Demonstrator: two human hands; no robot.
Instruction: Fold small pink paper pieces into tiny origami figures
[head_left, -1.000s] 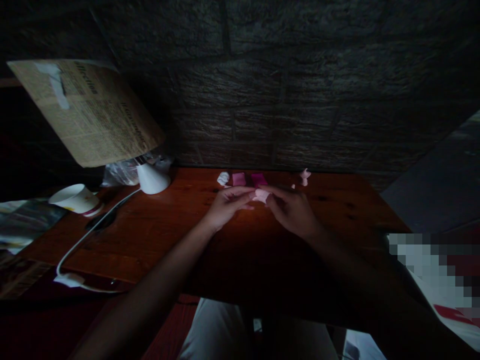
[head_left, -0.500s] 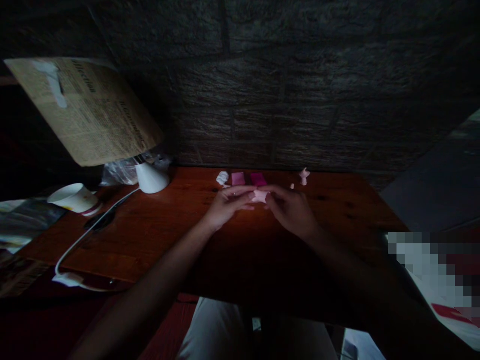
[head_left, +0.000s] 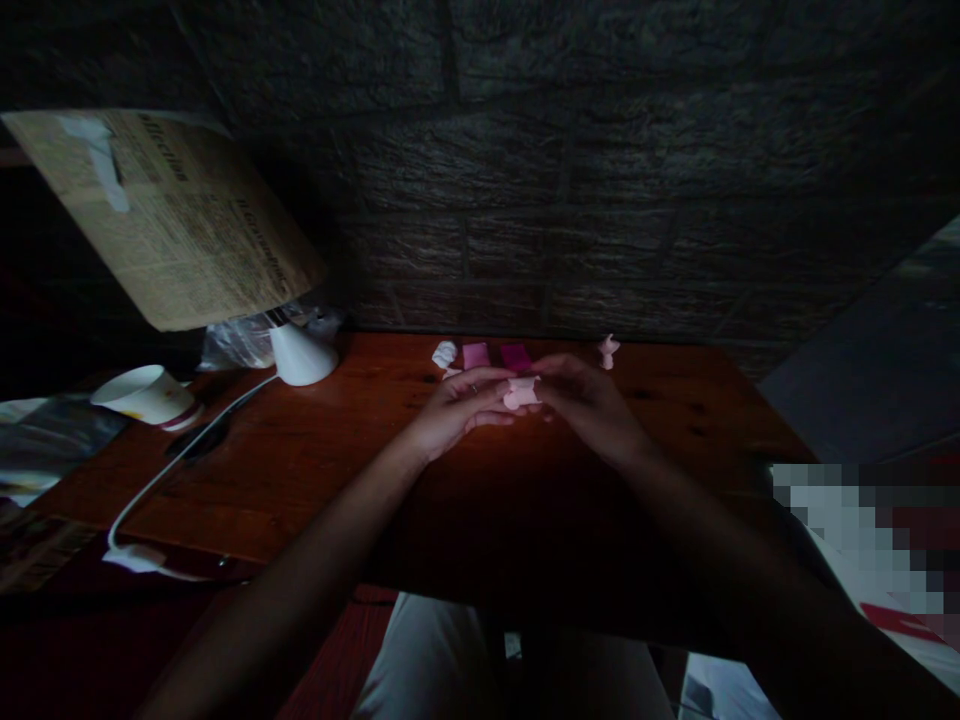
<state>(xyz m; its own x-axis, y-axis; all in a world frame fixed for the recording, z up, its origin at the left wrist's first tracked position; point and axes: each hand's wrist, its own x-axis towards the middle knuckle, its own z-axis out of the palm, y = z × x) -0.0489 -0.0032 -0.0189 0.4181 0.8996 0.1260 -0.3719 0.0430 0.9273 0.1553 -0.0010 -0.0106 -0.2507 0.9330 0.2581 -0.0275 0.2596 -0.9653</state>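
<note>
Between both hands, just above the wooden table, is a pale pink piece of what looks like modelling clay point(head_left: 523, 393), with a lobed, uneven outline. My left hand point(head_left: 459, 408) pinches its left side between thumb and fingers. My right hand point(head_left: 589, 400) has its thumb and fingertips closed at the piece's right end. Behind the hands lie a pink square point(head_left: 476, 355), a darker magenta square point(head_left: 516, 357) and a crumpled white lump point(head_left: 445, 353). A small pale pink figure point(head_left: 608, 350) stands farther right. Dim light hides some finger detail.
A lamp with a newsprint shade point(head_left: 172, 220) and white base point(head_left: 304, 355) stands at the left, its cord point(head_left: 180, 462) running over the table's front edge. Left of it are a paper cup point(head_left: 146, 397) and a clear plastic bag point(head_left: 240, 343). A dark stone wall point(head_left: 495, 180) closes the back.
The clay piece has turned in my fingers and shows a different outline. My right hand has shifted slightly right, covering the small pink bit seen behind it before.
</note>
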